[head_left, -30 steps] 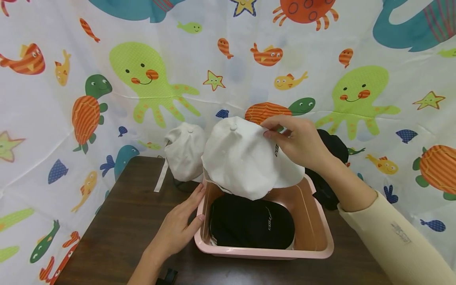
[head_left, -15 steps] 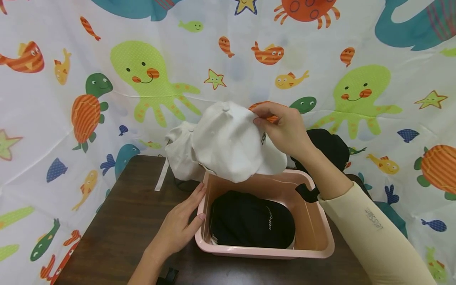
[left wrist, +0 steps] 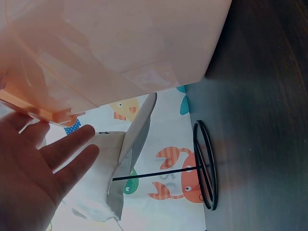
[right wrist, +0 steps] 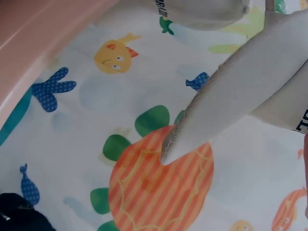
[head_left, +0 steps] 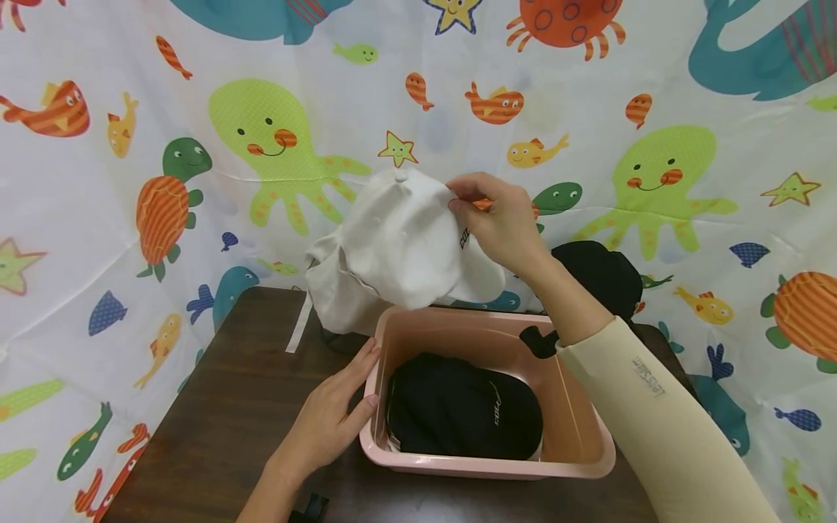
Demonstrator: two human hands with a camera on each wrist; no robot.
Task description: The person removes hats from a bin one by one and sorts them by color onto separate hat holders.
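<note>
My right hand [head_left: 497,218] pinches a white baseball cap [head_left: 405,240] by the crown near its front lettering. The cap is raised behind the basin's back left corner and overlaps a second white cap [head_left: 327,290] in the head view. That second cap sits on a black wire stand [left wrist: 204,166], with a strap dangling at its left. In the right wrist view, the held cap's brim [right wrist: 231,101] slants across the upper right. My left hand [head_left: 327,418], fingers extended, rests against the left rim of a pink plastic basin [head_left: 484,468]. A black cap [head_left: 464,407] with white lettering lies inside.
Another black cap [head_left: 598,280] stands at the back right, partly behind my right forearm. The basin is on a dark wooden table [head_left: 216,428]. A white curtain [head_left: 445,131] printed with sea animals hangs behind.
My right hand has lifted the white cap up and left, from over the basin toward the other white cap. The left hand stays at the rim.
</note>
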